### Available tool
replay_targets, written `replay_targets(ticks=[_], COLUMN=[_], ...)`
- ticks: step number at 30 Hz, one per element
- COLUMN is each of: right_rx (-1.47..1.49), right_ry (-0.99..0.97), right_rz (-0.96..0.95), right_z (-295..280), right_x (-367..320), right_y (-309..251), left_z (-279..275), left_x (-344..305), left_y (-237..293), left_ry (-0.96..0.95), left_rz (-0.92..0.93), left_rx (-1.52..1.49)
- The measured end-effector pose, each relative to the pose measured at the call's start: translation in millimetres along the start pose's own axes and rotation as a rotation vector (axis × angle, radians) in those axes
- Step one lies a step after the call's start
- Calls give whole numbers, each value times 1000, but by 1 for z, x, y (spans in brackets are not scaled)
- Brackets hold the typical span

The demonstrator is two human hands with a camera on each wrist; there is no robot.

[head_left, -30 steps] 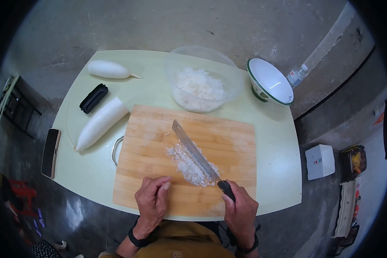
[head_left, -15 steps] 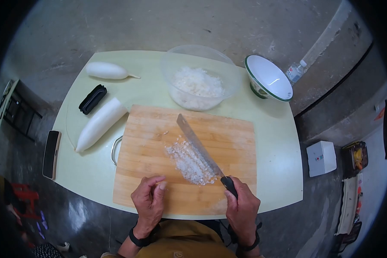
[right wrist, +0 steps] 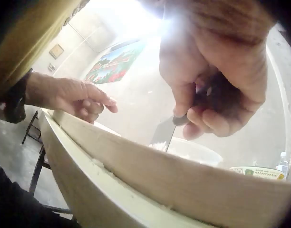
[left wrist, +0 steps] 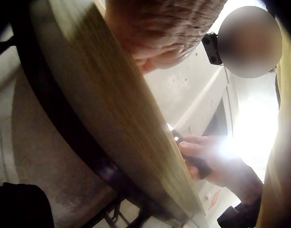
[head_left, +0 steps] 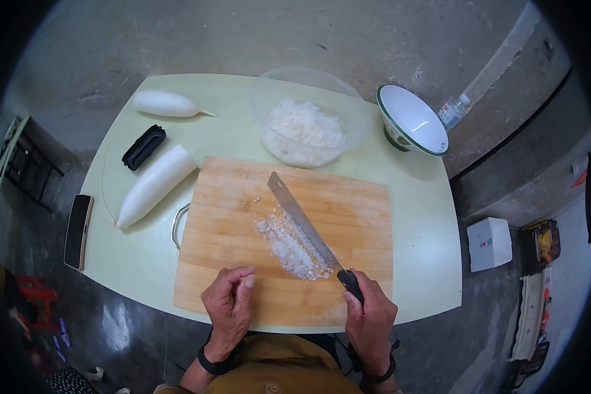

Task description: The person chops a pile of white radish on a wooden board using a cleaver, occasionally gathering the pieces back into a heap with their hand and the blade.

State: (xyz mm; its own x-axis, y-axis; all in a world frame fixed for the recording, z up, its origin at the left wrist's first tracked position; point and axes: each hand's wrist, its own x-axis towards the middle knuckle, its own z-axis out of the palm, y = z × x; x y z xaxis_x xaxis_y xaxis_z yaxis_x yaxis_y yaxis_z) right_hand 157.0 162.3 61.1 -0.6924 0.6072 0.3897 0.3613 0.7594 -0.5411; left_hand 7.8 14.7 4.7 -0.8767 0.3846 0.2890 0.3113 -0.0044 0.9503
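In the head view my right hand (head_left: 370, 314) grips the black handle of a kitchen knife (head_left: 302, 220). The blade slants away to the left, along the right side of a heap of finely chopped white radish (head_left: 292, 248). That heap lies on a wooden cutting board (head_left: 358, 230). My left hand (head_left: 228, 301), loosely curled with nothing in it, is at the board's near left edge. From the right wrist view, the right fingers (right wrist: 214, 121) wrap around the handle, and the left index finger reaches out over curled fingers.
Behind the board stands a clear plastic bowl (head_left: 269, 141) of shredded white radish, with a green-rimmed white bowl (head_left: 414, 118) to its right. Two white radishes, one whole (head_left: 167, 104) and one cut (head_left: 157, 187), lie left near a black case (head_left: 144, 148) and a phone (head_left: 78, 231).
The knife has lifted slightly and shifted right, toward the edge of the chopped heap. My left hand has drawn a little to the left.
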Motion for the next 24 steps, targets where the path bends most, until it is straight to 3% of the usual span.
replay_targets(ticks=[3,9,24], right_rx=[-62,-43,-44], right_ry=[-77,1,-12], right_rz=[38,-1,-28], right_z=[-1,-1,1], right_x=[5,4,4], right_y=[0,0,1], left_z=[0,0,0], left_x=[0,-1,-1], left_y=[1,-2,-4], left_ry=[-12,-12,-11], left_rz=[-6,1,26], left_rx=[-17,-13,-1])
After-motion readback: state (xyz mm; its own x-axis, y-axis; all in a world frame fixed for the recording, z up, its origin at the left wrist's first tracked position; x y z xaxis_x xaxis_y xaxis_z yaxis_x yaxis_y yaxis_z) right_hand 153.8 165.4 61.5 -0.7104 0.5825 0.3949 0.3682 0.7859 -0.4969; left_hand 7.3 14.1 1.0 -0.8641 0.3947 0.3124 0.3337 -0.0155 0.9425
